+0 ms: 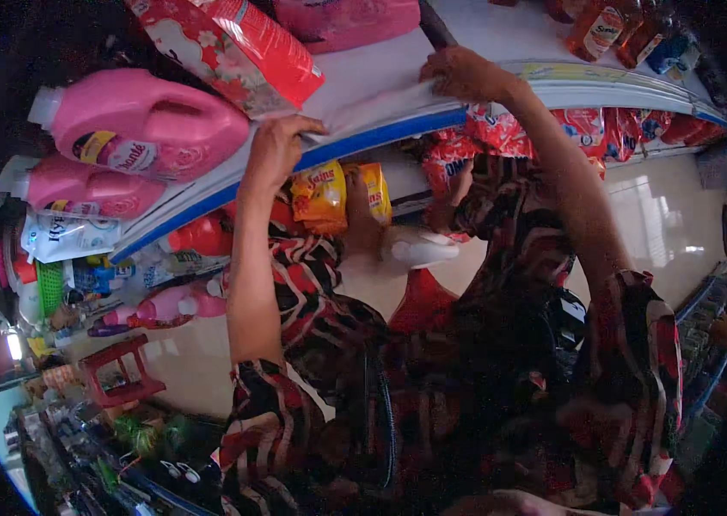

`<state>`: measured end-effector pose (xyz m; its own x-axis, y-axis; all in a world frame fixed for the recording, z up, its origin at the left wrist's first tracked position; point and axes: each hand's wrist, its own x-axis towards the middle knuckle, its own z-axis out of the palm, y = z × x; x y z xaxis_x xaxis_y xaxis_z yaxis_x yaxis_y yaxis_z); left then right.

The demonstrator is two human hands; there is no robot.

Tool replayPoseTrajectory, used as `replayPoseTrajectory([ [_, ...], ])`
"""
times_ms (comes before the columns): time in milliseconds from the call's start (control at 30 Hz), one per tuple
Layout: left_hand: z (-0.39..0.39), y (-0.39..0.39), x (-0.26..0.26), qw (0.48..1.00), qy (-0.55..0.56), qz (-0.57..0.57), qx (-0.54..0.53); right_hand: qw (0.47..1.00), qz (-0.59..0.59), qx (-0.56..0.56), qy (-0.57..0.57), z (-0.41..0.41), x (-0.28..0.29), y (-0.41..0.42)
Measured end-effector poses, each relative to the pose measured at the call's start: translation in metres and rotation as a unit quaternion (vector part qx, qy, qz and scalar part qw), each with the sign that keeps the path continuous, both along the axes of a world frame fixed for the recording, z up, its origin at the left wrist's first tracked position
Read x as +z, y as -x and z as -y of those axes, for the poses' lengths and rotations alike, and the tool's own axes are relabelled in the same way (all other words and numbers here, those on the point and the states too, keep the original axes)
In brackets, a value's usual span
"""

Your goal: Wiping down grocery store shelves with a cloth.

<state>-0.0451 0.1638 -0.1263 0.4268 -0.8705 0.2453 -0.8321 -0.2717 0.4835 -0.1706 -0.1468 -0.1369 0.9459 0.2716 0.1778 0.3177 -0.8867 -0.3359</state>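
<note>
A thin pale sheet (384, 108), slightly blurred, spans between my hands along the front of a white shelf (363, 71) with a blue edge strip. My left hand (282, 149) has its fingers closed on the sheet's left end, beside a red floral pouch (244, 58). At the other end, my right hand (466, 74) is curled around the sheet, close to a dark strip (435, 26) on the shelf. Large pink jugs (150, 126) with white caps lie to the left of my left hand.
Below the shelf edge are yellow packets (319, 198) and red packets (499, 132). Amber bottles (598, 32) stand at the upper right. My bare foot (363, 206) is near the yellow packets. A red stool (121, 371) stands on the tiled floor (189, 361), with stocked shelving (73, 451) behind.
</note>
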Motion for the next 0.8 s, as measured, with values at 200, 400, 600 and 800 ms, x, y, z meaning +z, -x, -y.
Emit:
replayPoseTrajectory([
  [200, -0.009, 0.004, 0.015, 0.987, 0.101, 0.111, 0.062, 0.976, 0.196, -0.096, 0.02, -0.018, 0.005, -0.015],
  [400, -0.018, -0.005, -0.016, 0.996, -0.01, 0.067, 0.05, 0.993, 0.096, -0.055, 0.05, -0.028, -0.018, -0.015],
  [600, -0.033, -0.019, -0.023, 0.999, 0.003, 0.006, 0.035, 0.996, -0.004, -0.048, 0.07, -0.049, -0.004, -0.008],
  [800, -0.036, -0.018, -0.015, 0.997, -0.065, -0.023, 0.04, 0.997, 0.009, -0.032, 0.067, -0.064, 0.002, 0.007],
])
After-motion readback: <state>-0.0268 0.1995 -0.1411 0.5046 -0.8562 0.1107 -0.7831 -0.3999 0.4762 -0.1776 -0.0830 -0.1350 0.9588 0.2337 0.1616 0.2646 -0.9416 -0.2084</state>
